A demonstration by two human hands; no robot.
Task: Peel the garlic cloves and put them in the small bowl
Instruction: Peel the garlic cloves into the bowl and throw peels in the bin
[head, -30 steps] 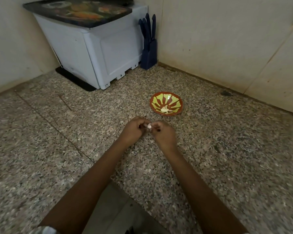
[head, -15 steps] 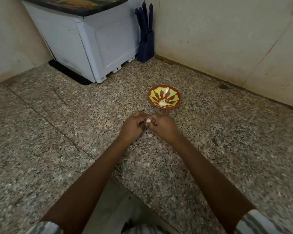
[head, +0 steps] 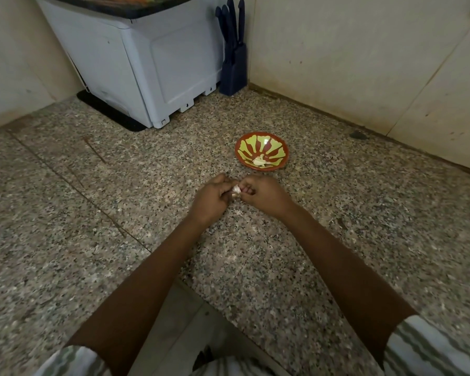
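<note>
so the small white garlic clove [head: 236,189] is pinched between both hands, held just above the speckled grey-brown granite table [head: 92,240], a bit in front of the bowl. The left grip [head: 210,198] has its fingers curled in around the clove from the left side, and the right grip [head: 265,195] is curled the same way from the right, fingertips meeting right at the clove, so both are pinching it (most of the clove is hidden by the fingers, can't tell how much skin is on it)

Just beyond the hands sits the small round red bowl with the yellow-green sunburst pattern [head: 282,147], flat on the table and not touching either hand. There's a pale peeled garlic piece [head: 259,161] lying in the near side of it

Further back in the corner there's a white boxy plastic appliance with a dark top [head: 147,63] sitting on a black mat [head: 106,109], and right beside it a dark blue knife block [head: 234,69] with the handles sticking up, against the cream wall [head: 364,50]. Both forearms are bare, with green and white striped sleeves [head: 432,348] at the bottom edge
</note>
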